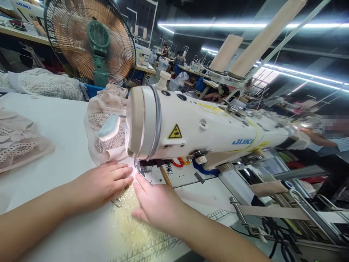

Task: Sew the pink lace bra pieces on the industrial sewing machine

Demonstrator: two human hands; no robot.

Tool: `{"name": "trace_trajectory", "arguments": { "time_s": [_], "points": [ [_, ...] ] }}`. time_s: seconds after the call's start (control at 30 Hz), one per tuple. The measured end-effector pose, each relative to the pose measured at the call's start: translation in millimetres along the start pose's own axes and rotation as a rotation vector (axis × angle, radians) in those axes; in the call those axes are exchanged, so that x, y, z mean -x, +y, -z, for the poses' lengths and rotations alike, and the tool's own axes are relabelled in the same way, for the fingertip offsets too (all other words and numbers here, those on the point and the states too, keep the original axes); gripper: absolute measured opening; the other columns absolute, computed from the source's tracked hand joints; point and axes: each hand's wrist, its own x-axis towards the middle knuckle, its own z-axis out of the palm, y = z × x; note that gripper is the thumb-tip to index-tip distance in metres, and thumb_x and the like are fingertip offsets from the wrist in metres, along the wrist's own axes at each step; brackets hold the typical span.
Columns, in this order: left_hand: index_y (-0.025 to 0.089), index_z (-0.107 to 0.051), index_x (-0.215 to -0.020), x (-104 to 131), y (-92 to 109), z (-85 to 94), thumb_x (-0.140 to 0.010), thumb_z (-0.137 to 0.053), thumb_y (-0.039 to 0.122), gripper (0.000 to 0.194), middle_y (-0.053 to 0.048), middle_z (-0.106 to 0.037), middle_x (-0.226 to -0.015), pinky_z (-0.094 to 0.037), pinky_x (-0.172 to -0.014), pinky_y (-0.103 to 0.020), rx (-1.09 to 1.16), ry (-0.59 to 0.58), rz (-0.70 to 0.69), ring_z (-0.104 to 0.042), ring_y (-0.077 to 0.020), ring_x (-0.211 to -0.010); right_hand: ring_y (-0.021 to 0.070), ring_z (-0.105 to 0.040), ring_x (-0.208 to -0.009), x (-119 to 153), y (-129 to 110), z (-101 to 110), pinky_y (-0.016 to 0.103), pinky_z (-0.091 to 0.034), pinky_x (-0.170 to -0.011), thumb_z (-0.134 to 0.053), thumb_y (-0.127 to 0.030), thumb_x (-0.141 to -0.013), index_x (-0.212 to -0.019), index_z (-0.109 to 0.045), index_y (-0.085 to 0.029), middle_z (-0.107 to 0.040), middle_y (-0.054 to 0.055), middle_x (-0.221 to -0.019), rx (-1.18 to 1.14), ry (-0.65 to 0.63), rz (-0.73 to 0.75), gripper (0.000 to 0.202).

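The left hand point(102, 185), fingers together and nearly flat, presses the pale pink lace-and-mesh fabric point(116, 154) beside the needle area of the white JUKI sewing machine point(174, 123); the fabric lies left of the machine head on the white table point(65, 142). Just right of it, the right hand point(158, 203) has its fingers narrowly bent at the needle area, though whether they grip anything I cannot tell.

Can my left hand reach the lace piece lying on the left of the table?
Probably yes: only bare white tabletop shows between the left hand and the lace piece, and nothing lies over it.
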Motion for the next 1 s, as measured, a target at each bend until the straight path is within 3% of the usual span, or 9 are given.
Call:
{"name": "trace_trajectory", "arguments": {
  "time_s": [0.1, 0.27, 0.43, 0.63, 0.83, 1.0],
  "points": [
    [0.019, -0.061, -0.124, -3, -4, 0.4, -0.100, -0.042, 0.022, 0.032, -0.009, -0.066, -0.126, -0.047, -0.098, -0.040, -0.039, -0.002, -0.002, -0.058, -0.0266, -0.118, 0.0230, -0.067, -0.075, -2, -2, 1, 0.034, -0.052, -0.046, -0.058, -0.063, -0.088, -0.135, -0.054, -0.004, -0.046, 0.022, -0.148, -0.006, 0.027, -0.005, 0.075],
    [0.016, -0.064, -0.117, -9, -7, 4.3, -0.100, -0.038, 0.022, 0.032, -0.012, -0.068, -0.121, -0.049, -0.092, -0.040, -0.098, -0.030, 0.019, -0.062, -0.0268, -0.110, 0.0202, -0.064, -0.059, 2, -3, -11, 0.036, -0.053, -0.044, -0.058, -0.060, -0.088, -0.135, -0.055, -0.005, -0.045, 0.022, -0.148, 0.015, 0.040, -0.016, 0.072],
    [0.012, -0.064, -0.120, -9, -12, -0.2, -0.098, -0.047, 0.025, 0.031, -0.015, -0.067, -0.124, -0.048, -0.095, -0.043, -0.134, -0.044, 0.042, -0.062, -0.0303, -0.111, 0.0247, -0.071, -0.080, 13, -2, -35, 0.034, -0.060, -0.064, -0.056, -0.048, -0.091, -0.132, -0.060, -0.006, -0.050, 0.021, -0.143, 0.009, 0.277, 0.010, 0.059],
    [0.013, -0.065, -0.122, -4, -13, -12.5, -0.097, -0.050, 0.031, 0.034, -0.014, -0.066, -0.128, -0.045, -0.101, -0.042, -0.123, 0.011, 0.092, -0.060, -0.0302, -0.117, 0.0270, -0.073, -0.086, 14, -1, -47, 0.036, -0.062, -0.067, -0.037, -0.035, -0.098, -0.119, -0.066, 0.001, -0.062, 0.024, -0.129, -0.007, 0.565, 0.090, 0.051],
    [0.018, -0.066, -0.121, -4, -13, -14.0, -0.096, -0.051, 0.030, 0.032, -0.012, -0.065, -0.129, -0.044, -0.100, -0.042, -0.135, -0.012, 0.171, -0.058, -0.0294, -0.119, 0.0278, -0.073, -0.096, 10, 0, -49, 0.035, -0.062, -0.072, -0.043, -0.033, -0.094, -0.115, -0.066, -0.001, -0.065, 0.024, -0.124, -0.066, 0.673, 0.105, 0.045],
    [0.021, -0.065, -0.124, -7, -12, -10.6, -0.096, -0.050, 0.027, 0.032, -0.012, -0.061, -0.136, -0.042, -0.100, -0.053, -0.150, -0.058, 0.329, -0.053, -0.0346, -0.123, 0.0274, -0.074, -0.090, 8, -1, -53, 0.037, -0.063, -0.069, -0.045, -0.033, -0.091, -0.113, -0.068, -0.003, -0.067, 0.021, -0.123, -0.088, 0.719, 0.086, 0.043]
  ]
}}
